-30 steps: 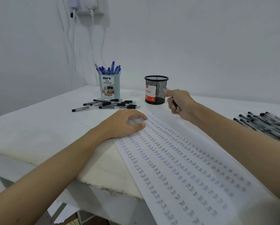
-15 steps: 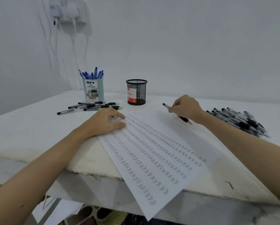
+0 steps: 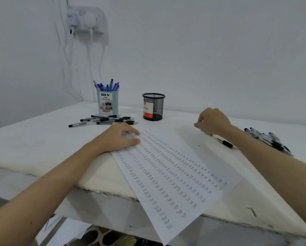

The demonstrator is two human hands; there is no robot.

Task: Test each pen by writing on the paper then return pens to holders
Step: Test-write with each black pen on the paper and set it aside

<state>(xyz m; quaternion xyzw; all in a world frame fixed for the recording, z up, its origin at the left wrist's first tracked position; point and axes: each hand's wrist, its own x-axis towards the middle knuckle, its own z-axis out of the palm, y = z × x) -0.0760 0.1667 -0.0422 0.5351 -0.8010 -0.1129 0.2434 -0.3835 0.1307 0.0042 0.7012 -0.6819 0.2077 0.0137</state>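
Note:
A white paper (image 3: pixel 175 176) covered in rows of small written test words lies slanted on the table and hangs over its front edge. My left hand (image 3: pixel 118 137) rests flat on the paper's upper left corner. My right hand (image 3: pixel 213 122) hovers at the paper's upper right edge, its fingers curled round a black pen (image 3: pixel 226 144) whose rear end sticks out under the wrist; the tip is hidden. At the back stand a light-blue holder (image 3: pixel 107 103) full of blue pens and a black mesh holder (image 3: pixel 154 108).
Several loose black pens (image 3: pixel 104 120) lie in front of the blue holder. A pile of black pens (image 3: pixel 267 139) lies at the right, behind my right forearm. The white table (image 3: pixel 33 139) has a chipped front edge. Chargers and cables hang on the wall at the back left.
My right hand drew back from the mesh holder to the paper's upper right edge, and the pen now lies lower with its tip hidden. My left hand stayed on the paper.

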